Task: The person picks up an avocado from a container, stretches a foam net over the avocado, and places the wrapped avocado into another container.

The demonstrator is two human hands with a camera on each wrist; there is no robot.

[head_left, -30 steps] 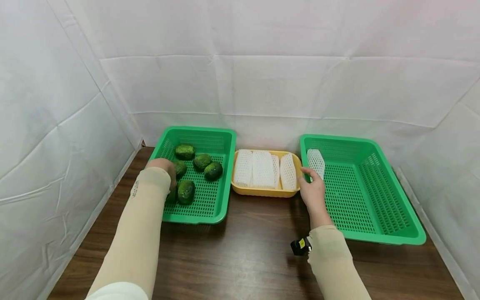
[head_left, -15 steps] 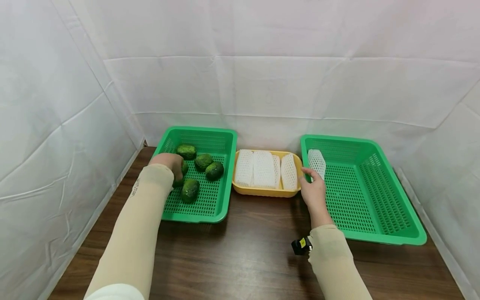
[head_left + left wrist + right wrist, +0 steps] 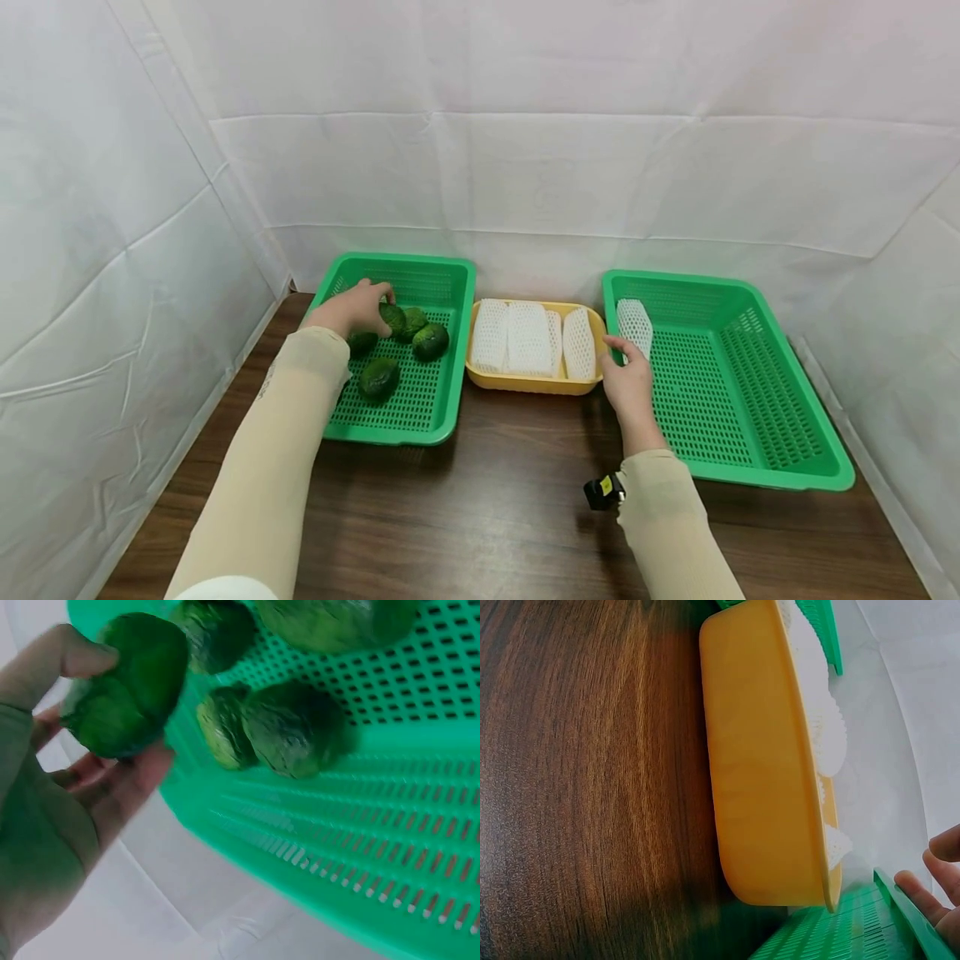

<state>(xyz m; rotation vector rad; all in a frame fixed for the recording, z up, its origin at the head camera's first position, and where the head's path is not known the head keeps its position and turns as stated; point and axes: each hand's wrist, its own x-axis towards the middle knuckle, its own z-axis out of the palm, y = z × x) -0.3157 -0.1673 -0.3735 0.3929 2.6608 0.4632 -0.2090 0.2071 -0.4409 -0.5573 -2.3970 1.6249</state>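
Observation:
My left hand (image 3: 352,308) holds a dark green avocado (image 3: 131,686) over the left green basket (image 3: 450,400), thumb and fingers curled round it. Several other avocados (image 3: 431,342) lie on the basket's floor beneath and beside the hand. My right hand (image 3: 628,387) hovers between the yellow tray (image 3: 525,385) and the right green basket (image 3: 765,477), holding nothing, its thumb and fingers apart. White foam net sleeves (image 3: 528,337) lie flat in the yellow tray. One item in a white foam net (image 3: 634,325) sits at the left side of the right basket.
The brown wooden table (image 3: 480,517) runs in front of the containers. White cloth walls (image 3: 540,167) close off the back and both sides. A small black device (image 3: 602,492) is strapped at my right wrist.
My left hand has risen and moved slightly right and away from me, lifting the avocado from among the others. My right hand stays in place.

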